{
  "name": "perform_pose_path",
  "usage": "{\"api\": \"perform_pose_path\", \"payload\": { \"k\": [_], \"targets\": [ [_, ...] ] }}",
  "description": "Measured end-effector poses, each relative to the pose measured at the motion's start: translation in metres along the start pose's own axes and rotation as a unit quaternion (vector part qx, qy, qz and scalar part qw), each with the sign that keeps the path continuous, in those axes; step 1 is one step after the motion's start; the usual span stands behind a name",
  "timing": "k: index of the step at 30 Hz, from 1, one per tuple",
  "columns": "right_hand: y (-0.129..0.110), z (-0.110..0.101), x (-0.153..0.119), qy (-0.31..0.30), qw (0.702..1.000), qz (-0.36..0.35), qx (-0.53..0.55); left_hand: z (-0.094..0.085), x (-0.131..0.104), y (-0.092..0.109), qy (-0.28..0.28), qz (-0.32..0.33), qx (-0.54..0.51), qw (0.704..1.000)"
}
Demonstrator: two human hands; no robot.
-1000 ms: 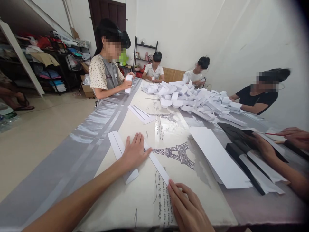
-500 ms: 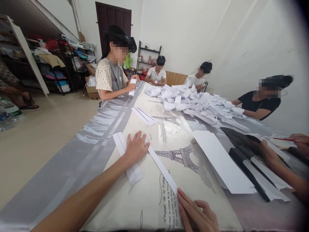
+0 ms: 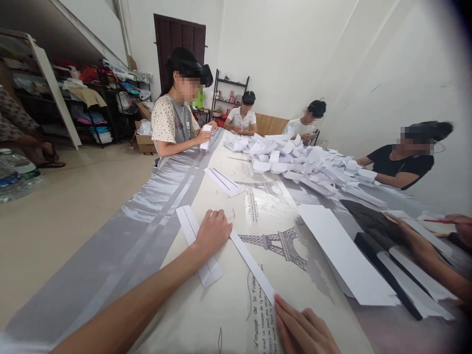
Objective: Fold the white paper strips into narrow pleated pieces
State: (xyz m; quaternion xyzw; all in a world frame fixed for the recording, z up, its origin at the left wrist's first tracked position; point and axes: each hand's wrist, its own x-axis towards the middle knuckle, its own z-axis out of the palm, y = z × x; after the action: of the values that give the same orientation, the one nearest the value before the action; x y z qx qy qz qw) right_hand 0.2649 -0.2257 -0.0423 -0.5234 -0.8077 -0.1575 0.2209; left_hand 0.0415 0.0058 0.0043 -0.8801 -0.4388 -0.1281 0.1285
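Note:
A narrow folded white paper strip [image 3: 254, 268] lies slantwise over the printed tablecloth between my two hands. At its far end my left hand [image 3: 214, 230] is closed, fingers curled down on the strip; their tips are hidden. The near end is held by my right hand [image 3: 304, 327], fingers pressed together along its edge. Under my left wrist lies a creased white paper piece [image 3: 188, 223], partly covered. Another folded white paper piece [image 3: 222, 182] rests farther up the cloth, apart from both hands.
A large heap of folded white papers [image 3: 295, 152] covers the far right of the table. White sheets [image 3: 342, 250] and black-and-white folded pieces [image 3: 391, 275] lie at the right, near another person's hand [image 3: 416, 241]. Several co-workers sit around the table.
My left hand's fingers have curled from spread and flat into a closed grip at the strip's far end. My right hand stays at the near end. The view has shifted slightly.

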Motion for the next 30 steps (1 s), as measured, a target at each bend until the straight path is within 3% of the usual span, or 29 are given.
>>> {"api": "perform_pose_path", "payload": {
  "k": [3,9,15,21,25,30],
  "targets": [
    [-0.001,-0.006,0.016,-0.031,0.999,0.023,0.019,-0.001,0.001,-0.002,-0.011,0.028,0.009,1.0],
    [-0.002,-0.015,0.081,-0.114,0.975,0.175,0.079,-0.002,0.003,0.001,-0.027,0.057,0.023,0.998],
    [0.002,-0.012,0.151,-0.222,0.955,0.161,0.112,-0.004,-0.001,0.005,0.003,0.004,0.027,1.0],
    [0.025,0.005,0.189,-0.279,0.926,0.159,0.199,-0.004,-0.008,-0.012,-0.003,-0.031,0.056,0.998],
    [0.046,0.022,0.193,-0.231,0.932,0.117,0.252,-0.004,-0.013,-0.029,0.003,-0.025,0.041,0.999],
    [0.051,0.03,0.184,-0.133,0.981,0.032,0.137,-0.005,-0.013,-0.029,0.015,0.136,-0.047,0.989]
  ]
}}
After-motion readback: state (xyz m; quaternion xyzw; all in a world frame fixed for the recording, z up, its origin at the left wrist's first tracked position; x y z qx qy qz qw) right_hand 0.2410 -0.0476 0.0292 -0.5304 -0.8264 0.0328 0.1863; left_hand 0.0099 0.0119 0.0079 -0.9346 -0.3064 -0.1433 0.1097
